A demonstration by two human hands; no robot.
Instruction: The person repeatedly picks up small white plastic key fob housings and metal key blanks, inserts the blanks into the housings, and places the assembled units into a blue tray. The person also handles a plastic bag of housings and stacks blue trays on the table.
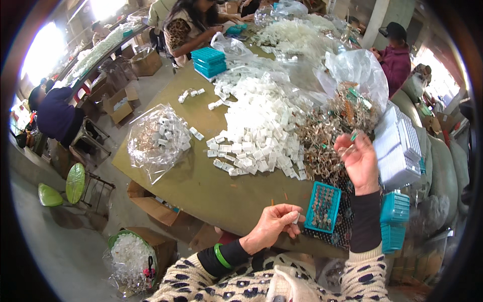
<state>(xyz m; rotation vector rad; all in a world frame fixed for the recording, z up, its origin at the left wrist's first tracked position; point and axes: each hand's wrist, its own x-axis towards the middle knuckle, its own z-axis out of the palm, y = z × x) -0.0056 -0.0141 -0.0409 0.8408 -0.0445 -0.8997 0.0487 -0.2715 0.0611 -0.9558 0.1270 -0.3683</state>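
My left hand [271,224] is closed in a pinch at the table's near edge, holding a small white plastic piece [297,219] partly covered by the fingers. A teal tray [307,225] with rows of small round metallic parts lies just right of it. Farther right, my right hand [361,163] is raised palm up beside a heap of brown and silvery metal parts [322,151]. Its fingers are curled, and a small green-tipped part [354,136] shows at the fingertips. Left of that heap spreads a big pile of white plastic pieces [261,126].
A clear bag of white pieces [160,138] lies on the table's left. Teal trays [209,61] are stacked at the back; white trays [397,151] and teal baskets [393,214] stand at right. A green chair [75,183] is on the floor. Other people work around the table.
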